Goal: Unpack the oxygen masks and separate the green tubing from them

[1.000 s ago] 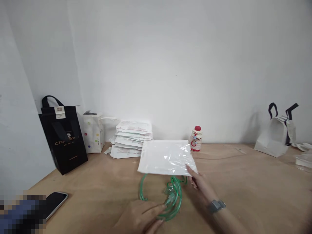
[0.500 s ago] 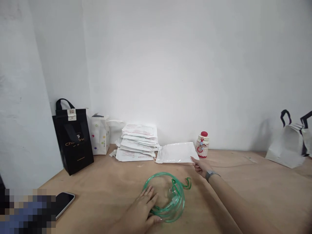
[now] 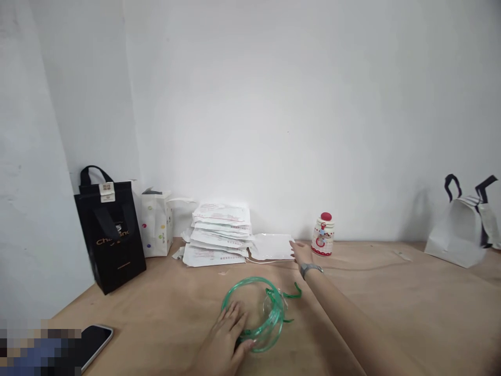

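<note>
My left hand (image 3: 229, 334) lies flat with fingers spread on the near side of a coil of green tubing (image 3: 246, 283), which has a clear mask (image 3: 273, 309) attached. Both rest on the wooden table (image 3: 391, 308). My right hand (image 3: 300, 253), with a watch on its wrist, reaches far out. Its fingertips grip the right edge of a flat white pouch (image 3: 271, 246). That pouch lies on the table against the right side of a stack of similar white pouches (image 3: 221, 235) by the wall.
A black paper bag (image 3: 111, 230) and a small dotted white bag (image 3: 156, 222) stand at the back left. A small red-capped bottle (image 3: 323, 235) stands right of the pouch. A white bag (image 3: 460, 230) sits far right, and a phone (image 3: 92, 339) lies near left.
My right hand carried the white pouch from above the tubing away to the back of the table, beside the stack. My left hand stayed on the green tubing and flattened on it.
</note>
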Demonstrator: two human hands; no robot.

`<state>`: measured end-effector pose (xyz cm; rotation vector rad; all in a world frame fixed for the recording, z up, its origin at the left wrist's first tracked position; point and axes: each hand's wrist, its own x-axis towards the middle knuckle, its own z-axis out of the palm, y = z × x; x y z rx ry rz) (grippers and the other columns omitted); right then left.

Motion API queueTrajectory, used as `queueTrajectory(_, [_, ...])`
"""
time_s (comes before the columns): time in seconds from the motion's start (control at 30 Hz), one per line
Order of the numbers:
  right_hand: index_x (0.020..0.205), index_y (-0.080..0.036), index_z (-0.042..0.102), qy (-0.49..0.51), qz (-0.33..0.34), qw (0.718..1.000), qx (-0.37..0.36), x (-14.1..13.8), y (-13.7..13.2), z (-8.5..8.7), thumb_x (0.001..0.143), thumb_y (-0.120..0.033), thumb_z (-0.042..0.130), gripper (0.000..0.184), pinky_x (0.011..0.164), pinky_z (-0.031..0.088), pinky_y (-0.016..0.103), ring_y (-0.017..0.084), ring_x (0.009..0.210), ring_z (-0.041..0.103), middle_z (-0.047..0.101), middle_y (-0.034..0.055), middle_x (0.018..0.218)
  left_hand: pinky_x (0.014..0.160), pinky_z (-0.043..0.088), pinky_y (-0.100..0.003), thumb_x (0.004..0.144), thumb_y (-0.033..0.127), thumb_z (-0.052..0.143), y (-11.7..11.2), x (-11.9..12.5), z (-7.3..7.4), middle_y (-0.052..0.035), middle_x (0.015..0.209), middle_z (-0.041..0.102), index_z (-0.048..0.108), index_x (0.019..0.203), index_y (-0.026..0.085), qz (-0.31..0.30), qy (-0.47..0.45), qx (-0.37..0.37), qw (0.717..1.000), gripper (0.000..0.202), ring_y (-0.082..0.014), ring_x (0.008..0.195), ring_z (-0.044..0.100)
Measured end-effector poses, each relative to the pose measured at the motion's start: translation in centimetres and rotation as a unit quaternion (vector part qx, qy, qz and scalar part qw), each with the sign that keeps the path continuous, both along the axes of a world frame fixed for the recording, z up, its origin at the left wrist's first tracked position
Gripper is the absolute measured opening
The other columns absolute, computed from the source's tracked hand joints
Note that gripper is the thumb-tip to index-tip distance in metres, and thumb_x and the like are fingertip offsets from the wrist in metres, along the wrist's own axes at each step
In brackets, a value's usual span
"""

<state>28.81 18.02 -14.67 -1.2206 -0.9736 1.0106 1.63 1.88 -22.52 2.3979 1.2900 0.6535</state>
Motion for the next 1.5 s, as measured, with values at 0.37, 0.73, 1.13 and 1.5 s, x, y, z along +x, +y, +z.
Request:
queueTrajectory(0.37, [0.097,-0.025,0.064,0.088,0.159,0.983,0.033,-11.6,1.8,4.9,0.079,-0.036,0.059,0.022,0.068,0.053,0.029,0.017,0.09,0.059,0.052,0.0075,0.124,0.109,0.023,-0.05,0.082,0.058,0.042,0.4,0.0,0.1,-0.0138,0.141,0.035,0.042,0.133,0.018,-0.016,0.016,0.0,1.0,0.064,-0.0299,0.132,0.027])
queueTrajectory(0.73, [0.08,-0.021,0.061,0.155,0.17,0.969,0.084,-13.9,-0.1,6.5,0.082,-0.03,0.056,0.011,0.084,0.05,0.03,0.018,0.101,0.058,0.061,0.0062,0.115,0.111,0.019,-0.046,0.073,0.051,0.059,-0.3,0.5,1.3,-0.0094,0.143,0.033,0.037,0.136,0.017,-0.007,0.003,-0.034,0.999,0.074,-0.0285,0.133,0.027])
queueTrajectory(1.13, [0.078,-0.024,0.057,0.22,0.155,0.955,0.122,-5.7,-9.6,7.7,0.082,-0.025,0.054,0.005,0.084,0.05,0.037,0.02,0.112,0.054,0.06,0.0036,0.12,0.11,0.004,-0.046,0.076,0.033,0.053,5.0,-5.9,-0.3,-0.0193,0.14,0.038,0.051,0.123,0.01,0.234,-0.112,-0.036,0.965,0.053,-0.0317,0.136,0.013])
queueTrajectory(1.5, [0.084,-0.018,0.066,0.139,0.212,0.964,-0.076,-1.1,-15.7,-3.7,0.074,-0.036,0.055,0.024,0.078,0.048,0.036,0.025,0.087,0.064,0.071,0.009,0.092,0.11,0.02,-0.04,0.059,0.046,0.066,3.7,-4.4,2.8,-0.0136,0.129,0.054,0.068,0.098,0.015,0.161,-0.398,-0.104,0.897,0.049,-0.0338,0.13,0.031])
